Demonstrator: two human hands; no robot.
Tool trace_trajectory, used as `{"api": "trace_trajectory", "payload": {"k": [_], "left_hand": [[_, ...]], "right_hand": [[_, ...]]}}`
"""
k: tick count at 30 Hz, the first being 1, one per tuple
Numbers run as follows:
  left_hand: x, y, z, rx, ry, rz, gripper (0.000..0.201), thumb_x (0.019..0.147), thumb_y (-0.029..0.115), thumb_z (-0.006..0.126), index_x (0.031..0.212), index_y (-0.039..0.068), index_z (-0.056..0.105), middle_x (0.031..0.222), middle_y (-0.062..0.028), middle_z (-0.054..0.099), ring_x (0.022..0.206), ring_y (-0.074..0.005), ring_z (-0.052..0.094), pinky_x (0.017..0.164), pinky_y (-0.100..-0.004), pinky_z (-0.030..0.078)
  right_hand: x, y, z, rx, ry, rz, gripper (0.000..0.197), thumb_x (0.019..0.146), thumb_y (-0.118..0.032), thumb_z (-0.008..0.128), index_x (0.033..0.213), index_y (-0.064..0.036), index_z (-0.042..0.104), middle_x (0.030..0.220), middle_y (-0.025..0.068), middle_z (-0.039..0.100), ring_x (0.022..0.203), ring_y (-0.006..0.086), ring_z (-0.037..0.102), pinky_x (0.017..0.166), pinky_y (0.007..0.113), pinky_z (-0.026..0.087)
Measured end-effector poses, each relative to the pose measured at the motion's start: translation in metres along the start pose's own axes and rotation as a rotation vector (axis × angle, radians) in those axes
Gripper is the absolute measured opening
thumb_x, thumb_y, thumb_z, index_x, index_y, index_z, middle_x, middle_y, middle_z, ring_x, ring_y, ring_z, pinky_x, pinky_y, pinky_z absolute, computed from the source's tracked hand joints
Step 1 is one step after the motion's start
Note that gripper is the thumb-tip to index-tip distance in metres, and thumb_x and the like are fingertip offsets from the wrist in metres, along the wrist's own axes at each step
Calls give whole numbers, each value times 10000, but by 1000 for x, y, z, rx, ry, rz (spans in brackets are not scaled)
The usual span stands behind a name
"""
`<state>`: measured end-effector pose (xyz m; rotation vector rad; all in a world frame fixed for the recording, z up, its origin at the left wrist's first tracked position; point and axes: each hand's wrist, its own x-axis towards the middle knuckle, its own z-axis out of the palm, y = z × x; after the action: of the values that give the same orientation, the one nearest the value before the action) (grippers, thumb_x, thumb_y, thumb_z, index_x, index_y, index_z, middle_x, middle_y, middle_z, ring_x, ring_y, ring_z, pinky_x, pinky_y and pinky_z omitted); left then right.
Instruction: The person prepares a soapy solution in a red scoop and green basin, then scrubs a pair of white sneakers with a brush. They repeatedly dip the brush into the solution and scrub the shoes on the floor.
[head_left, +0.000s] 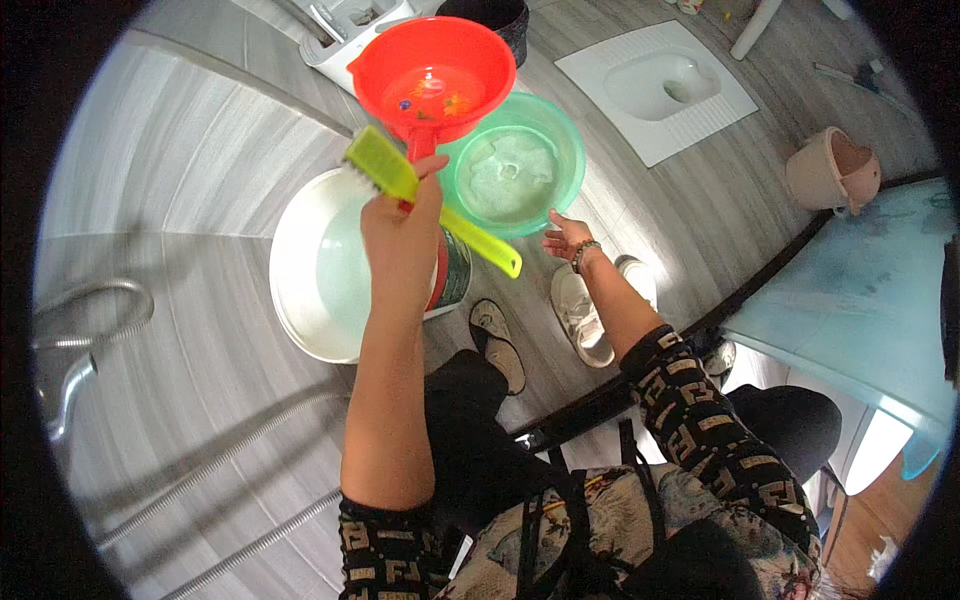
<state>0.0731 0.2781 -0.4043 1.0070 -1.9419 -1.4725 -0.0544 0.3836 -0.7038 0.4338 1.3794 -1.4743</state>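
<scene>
My left hand (402, 225) is closed around the handle of a red dipper (478, 62) and a yellow-green scrub brush (480, 240) together. The dipper, with a floral pattern inside, is held over the far side of a green basin (572, 150). Pale, cloudy water or suds show in the basin. At its near right rim is my right hand (568, 238), fingers apart; whether they touch the rim I cannot tell. Left of the basin, partly behind my left hand, stands a large white-rimmed bucket (290, 290) with water in it.
White shoes (578, 318) stand on the grey floor below my right hand. A squat toilet (640, 85) lies at far right, with a pink bucket (805, 175) nearer. A dark bin (512, 30) is behind the dipper. A metal shower hose (220, 460) hangs along the left wall.
</scene>
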Motion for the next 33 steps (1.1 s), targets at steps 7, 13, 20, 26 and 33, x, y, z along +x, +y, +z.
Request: {"api": "trace_trajectory", "payload": {"k": [7, 13, 20, 26, 33], "left_hand": [[-12, 10, 6, 105, -29, 21, 183, 820, 98, 498, 952, 43, 612, 714, 3, 538, 608, -46, 443, 540, -179, 340], [-12, -6, -2, 334, -17, 135, 187, 816, 50, 479, 950, 31, 607, 742, 11, 543, 629, -40, 445, 581, -183, 367], [-3, -18, -3, 522, 41, 183, 188, 726, 125, 529, 883, 135, 631, 845, -127, 564, 707, -277, 570, 627, -362, 437], [10, -34, -4, 747, -16, 136, 183, 727, 251, 532, 829, 158, 652, 782, -136, 586, 704, -304, 573, 643, -386, 450], [32, -64, 38, 639, -111, -56, 256, 727, 349, 536, 790, 124, 641, 734, -114, 614, 726, -293, 590, 647, -387, 455]], "right_hand": [[53, 5, 13, 228, 13, 75, 544, 719, -283, 642, 1111, 19, 415, 1039, 206, 493, 688, 278, 545, 568, 373, 483], [34, 6, 19, 229, 93, -83, 366, 659, -68, 560, 959, 115, 459, 779, 180, 553, 567, 285, 560, 482, 376, 511], [3, -21, -29, 357, 132, -136, 221, 606, -69, 564, 803, 5, 495, 714, 117, 535, 549, 241, 549, 435, 339, 487], [-77, -90, -97, 190, 255, -246, 251, 606, -80, 561, 842, -46, 483, 746, 97, 512, 572, 235, 515, 411, 334, 446], [-207, -156, -159, -47, 389, -403, 239, 675, -119, 544, 887, -44, 463, 756, 89, 492, 594, 202, 503, 457, 316, 447]]}}
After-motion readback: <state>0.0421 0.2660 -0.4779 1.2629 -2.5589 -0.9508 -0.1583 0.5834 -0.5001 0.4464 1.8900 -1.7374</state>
